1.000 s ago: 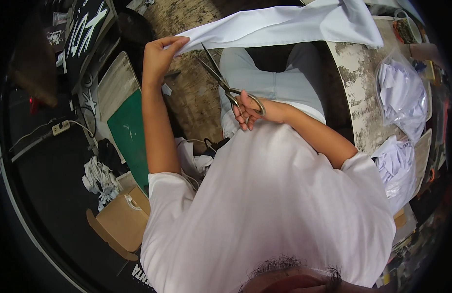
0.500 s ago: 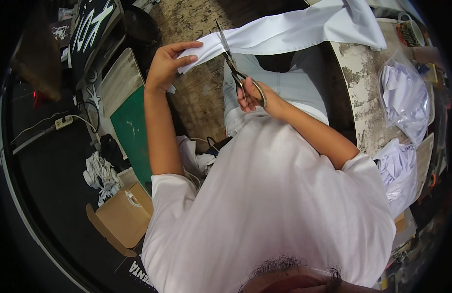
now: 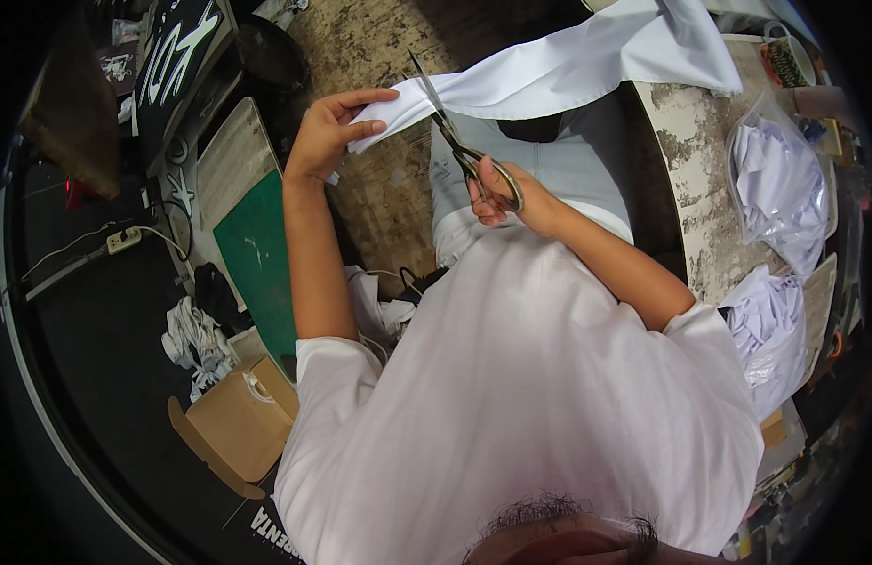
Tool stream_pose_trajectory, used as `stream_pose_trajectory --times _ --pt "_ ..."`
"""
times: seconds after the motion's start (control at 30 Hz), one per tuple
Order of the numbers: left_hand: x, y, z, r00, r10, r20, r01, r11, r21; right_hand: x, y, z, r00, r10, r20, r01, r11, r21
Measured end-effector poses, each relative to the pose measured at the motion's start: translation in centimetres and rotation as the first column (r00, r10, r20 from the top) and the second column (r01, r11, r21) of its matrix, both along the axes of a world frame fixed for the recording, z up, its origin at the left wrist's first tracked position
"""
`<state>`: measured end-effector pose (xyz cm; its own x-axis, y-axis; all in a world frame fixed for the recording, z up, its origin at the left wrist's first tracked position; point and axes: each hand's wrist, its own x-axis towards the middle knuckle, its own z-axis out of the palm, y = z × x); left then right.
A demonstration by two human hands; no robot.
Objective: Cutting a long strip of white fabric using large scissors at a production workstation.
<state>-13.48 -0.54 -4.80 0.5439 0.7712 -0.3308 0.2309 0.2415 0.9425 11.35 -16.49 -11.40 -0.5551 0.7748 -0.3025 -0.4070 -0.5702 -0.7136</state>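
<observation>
A long strip of white fabric (image 3: 549,75) stretches from my left hand across to the worktop on the right. My left hand (image 3: 337,127) pinches its narrow left end between thumb and fingers. In my right hand (image 3: 502,193) is a pair of dark metal scissors (image 3: 459,146), fingers through the handle loops. The blades point up and away, one in front of the fabric and the other mostly hidden by it, a little right of my left fingertips. Whether the blades are parted there is hard to tell.
On the right stands a worn, peeling worktop (image 3: 685,179), with a clear plastic bag (image 3: 779,179) of white cloth and a second cloth bundle (image 3: 765,320). To the left are a green mat (image 3: 257,254), an opened cardboard box (image 3: 233,419) and a power strip (image 3: 123,240). A mug (image 3: 789,61) sits at far right.
My right hand and the scissors have shifted slightly right and down. My left hand, with the fabric end, has moved a little right and down too.
</observation>
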Motion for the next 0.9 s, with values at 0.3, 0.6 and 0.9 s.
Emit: stream_pose_trajectory --times 0.3,0.6,0.9 --pt "-1.2 1.4 -2.9 0.983 -0.162 0.09 0.166 0.985 -0.041 1.2 -0.8 0.3 0.999 -0.032 -0.001 0.032 0.999 0.038" --pt "6.3 2.2 -3.3 0.864 -0.31 0.397 0.36 0.931 -0.058 2.7 -1.5 2.7 0.992 0.003 0.123 -0.024 0.986 0.163" --pt "7.5 1.8 -2.9 0.817 -0.436 0.377 0.501 0.861 -0.088 4.8 -2.2 3.3 0.99 0.017 0.139 -0.05 0.97 0.238"
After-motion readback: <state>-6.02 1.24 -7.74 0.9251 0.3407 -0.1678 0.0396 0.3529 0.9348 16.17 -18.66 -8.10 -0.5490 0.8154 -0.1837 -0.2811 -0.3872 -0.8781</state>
